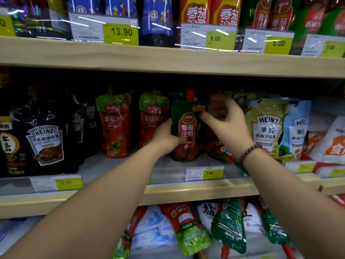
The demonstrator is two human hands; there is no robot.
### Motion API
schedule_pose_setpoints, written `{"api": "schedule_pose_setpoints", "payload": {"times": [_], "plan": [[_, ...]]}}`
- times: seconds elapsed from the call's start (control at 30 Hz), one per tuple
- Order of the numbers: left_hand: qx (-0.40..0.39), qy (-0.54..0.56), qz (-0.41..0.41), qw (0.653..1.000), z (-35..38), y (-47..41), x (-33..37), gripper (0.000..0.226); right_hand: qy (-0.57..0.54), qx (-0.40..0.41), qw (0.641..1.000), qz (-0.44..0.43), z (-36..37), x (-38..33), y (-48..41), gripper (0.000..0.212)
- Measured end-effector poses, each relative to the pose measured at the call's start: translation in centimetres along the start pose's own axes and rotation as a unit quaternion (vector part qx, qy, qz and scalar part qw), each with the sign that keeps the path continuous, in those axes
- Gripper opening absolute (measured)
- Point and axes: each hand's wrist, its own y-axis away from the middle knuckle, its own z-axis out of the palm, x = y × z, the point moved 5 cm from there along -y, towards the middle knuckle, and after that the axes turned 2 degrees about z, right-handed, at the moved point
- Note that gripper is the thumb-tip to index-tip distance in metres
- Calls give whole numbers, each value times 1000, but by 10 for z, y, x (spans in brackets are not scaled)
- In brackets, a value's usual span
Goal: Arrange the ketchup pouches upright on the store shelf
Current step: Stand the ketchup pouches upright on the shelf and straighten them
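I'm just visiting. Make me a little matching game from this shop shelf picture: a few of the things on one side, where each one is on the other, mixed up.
Things:
1. dark green and red ketchup pouch with a red cap
2. black Heinz pepper sauce pouch
3. yellow price tag reading 13.90
4. dark red bead bracelet

Places:
A. upper shelf edge
B. far left of the middle shelf
C. on the right wrist
D. held upright between the left hand and the right hand

Pairs: 1-D, 2-B, 3-A, 4-C
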Motion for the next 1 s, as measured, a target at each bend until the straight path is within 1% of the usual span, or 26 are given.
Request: {"api": "schedule_pose_setpoints", "payload": {"times": [0.03,0.1,0.17,0.23,0.33,0.43,0.5,0.57,0.67,0.8,0.9,0.93,1.0], "plan": [[-2,-7,-1,1000,0,-2,0,68,36,-3,999,-26,-1,3,12,35],[-2,-27,-1,1000,1,-5,0,68,91,-56,993,-53,5,13,38,28],[-2,-23,-11,1000,1,-6,-3,69,144,-129,980,-54,14,25,59,25],[-12,-14,-19,1000,2,-6,-7,73,191,-173,965,-50,20,34,72,29],[-27,-23,-17,999,5,-5,-12,85,249,-159,951,-91,21,38,82,37],[-37,-67,-8,997,10,-4,-17,94,275,-143,939,-152,24,36,88,32],[-28,-93,4,995,11,-6,-19,90,284,-136,933,-174,25,37,92,29],[-20,-101,12,995,13,-11,-20,85,283,-129,934,-178,25,39,93,28],[-28,-110,3,994,20,-20,-22,78,291,-128,930,-186,27,43,93,28],[-38,-103,-8,994,29,-28,-27,77,296,-114,926,-205,27,47,93,29],[-30,-98,-5,995,32,-27,-29,79,287,-91,929,-215,26,48,92,29],[-20,-100,4,995,31,-25,-29,84,287,-86,928,-219,26,48,92,29],[11,-129,39,991,28,-19,-25,108,292,-85,926,-225,27,48,92,28]]}}
